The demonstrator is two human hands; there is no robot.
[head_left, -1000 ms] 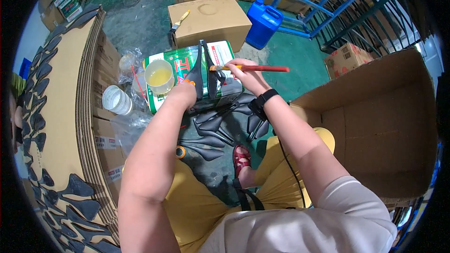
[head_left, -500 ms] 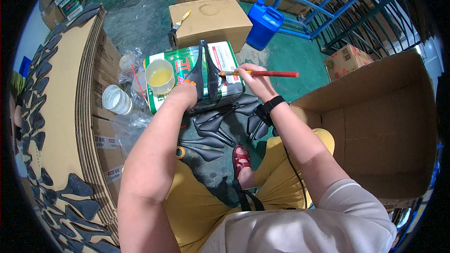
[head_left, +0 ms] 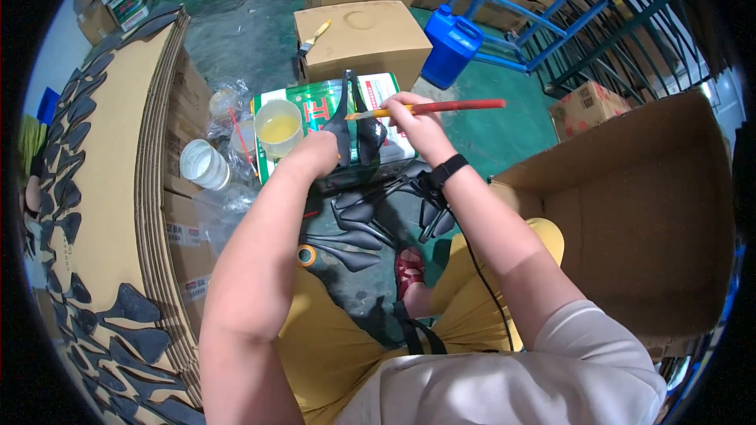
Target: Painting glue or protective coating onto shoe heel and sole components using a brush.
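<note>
My left hand (head_left: 317,155) is closed on the near left end of a black forked piece (head_left: 368,140), its fingertips mostly hidden. The piece's two broad, tapering arms meet at a narrow far tip, and the right arm looks glossy. It lies over a green and white box-shaped tin (head_left: 315,92). My right hand (head_left: 421,127) pinches a paintbrush (head_left: 465,105) with a red and yellow handle. The bristles point left, at the left arm of the piece. Beside my left hand, on the tin, stands a white cup (head_left: 278,127) of yellowish liquid.
Several black pieces (head_left: 354,240) lie on the floor below the tin, near an orange tape roll (head_left: 306,256). Stacked cardboard sheets (head_left: 118,212) on the left carry more. Two cartons (head_left: 370,39) with brushes and a blue jerrycan (head_left: 451,47) stand beyond. An open carton (head_left: 630,212) is at right.
My right hand and the brush have moved left, so the bristles went from the right arm of the black piece to the left arm. My left hand keeps hold of the piece.
</note>
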